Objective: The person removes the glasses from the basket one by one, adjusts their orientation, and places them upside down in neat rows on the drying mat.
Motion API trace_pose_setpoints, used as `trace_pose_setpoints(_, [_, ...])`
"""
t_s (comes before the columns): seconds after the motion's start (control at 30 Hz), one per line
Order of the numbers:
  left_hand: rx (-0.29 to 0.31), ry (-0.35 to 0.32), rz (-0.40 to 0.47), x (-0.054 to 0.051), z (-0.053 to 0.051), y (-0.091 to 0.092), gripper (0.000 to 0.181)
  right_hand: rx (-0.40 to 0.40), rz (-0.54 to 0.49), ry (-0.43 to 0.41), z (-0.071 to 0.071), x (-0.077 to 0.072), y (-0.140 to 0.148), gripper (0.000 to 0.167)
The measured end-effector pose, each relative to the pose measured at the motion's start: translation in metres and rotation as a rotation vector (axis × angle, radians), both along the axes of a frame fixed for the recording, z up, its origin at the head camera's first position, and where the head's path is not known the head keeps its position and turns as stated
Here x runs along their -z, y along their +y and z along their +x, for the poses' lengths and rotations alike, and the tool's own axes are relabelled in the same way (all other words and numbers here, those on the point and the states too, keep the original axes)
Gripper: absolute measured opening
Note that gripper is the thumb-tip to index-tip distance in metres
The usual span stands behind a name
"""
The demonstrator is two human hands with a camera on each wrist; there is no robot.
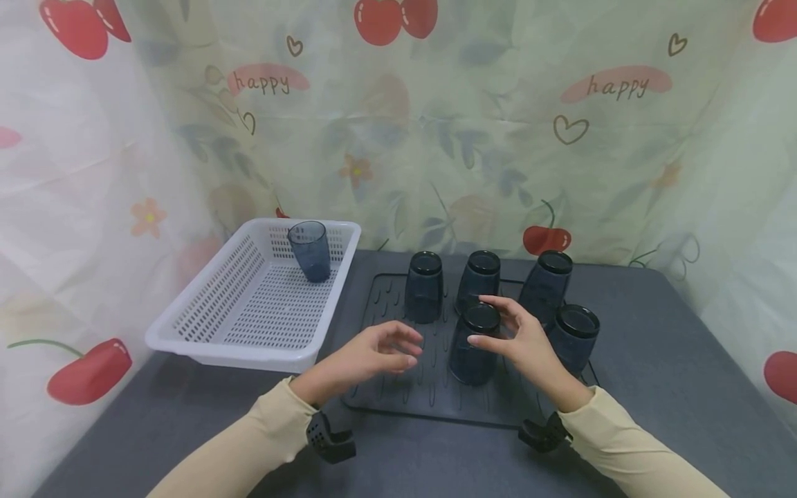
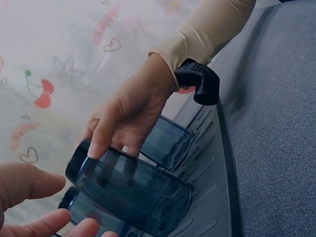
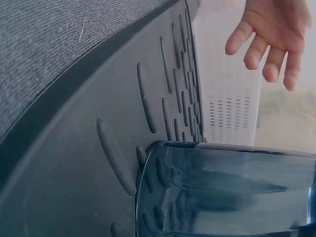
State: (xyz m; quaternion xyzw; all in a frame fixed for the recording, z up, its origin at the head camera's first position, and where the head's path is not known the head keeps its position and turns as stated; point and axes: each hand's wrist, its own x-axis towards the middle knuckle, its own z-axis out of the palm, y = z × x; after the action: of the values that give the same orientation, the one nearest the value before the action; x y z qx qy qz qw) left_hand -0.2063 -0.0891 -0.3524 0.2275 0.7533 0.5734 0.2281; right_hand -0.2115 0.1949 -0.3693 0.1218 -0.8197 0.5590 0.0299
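Note:
My right hand (image 1: 526, 342) grips an upside-down blue drinking glass (image 1: 471, 366) near its base, thumb on the near side and fingers behind. In the left wrist view the thumb presses on this glass (image 2: 143, 197), whose rim meets the ribbed dark drying mat (image 1: 429, 398). My left hand (image 1: 370, 356) hovers over the mat's left part, fingers loosely bent and apart from any glass. More upturned glasses stand about: one at the back left (image 1: 424, 294), one at the back middle (image 1: 476, 280), one at the back right (image 1: 544, 290) and one right of my right hand (image 1: 575, 339).
A white perforated plastic basket (image 1: 339, 290) stands left of the mat on the grey table (image 1: 423, 460). One blue glass (image 1: 311, 252) leans upright in its back right corner. Behind hangs a printed curtain (image 1: 423, 138) with cherries and hearts.

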Motion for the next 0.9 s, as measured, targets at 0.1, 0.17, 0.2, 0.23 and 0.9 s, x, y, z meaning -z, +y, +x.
trace_pose_setpoints(0.1, [-0.002, 0.003, -0.003, -0.001, 0.000, 0.001, 0.040, -0.007, 0.009, 0.004, 0.000, 0.000, 0.001, 0.072])
trace_pose_setpoints(0.17, [0.000, 0.005, -0.004, -0.002, 0.000, 0.001, 0.040, -0.011, 0.012, 0.006, 0.000, 0.000, 0.001, 0.073])
trace_pose_setpoints(0.2, [0.001, 0.004, -0.005, -0.003, 0.000, 0.001, 0.041, -0.014, 0.012, 0.007, 0.000, 0.000, 0.001, 0.073])
trace_pose_setpoints(0.23, [0.002, 0.005, -0.007, -0.004, 0.000, 0.001, 0.041, -0.016, 0.012, 0.008, -0.001, 0.000, 0.001, 0.073])
trace_pose_setpoints(0.9, [-0.015, 0.113, -0.015, -0.041, -0.005, -0.009, 0.043, -0.034, 0.039, -0.002, -0.001, 0.001, 0.003, 0.075])
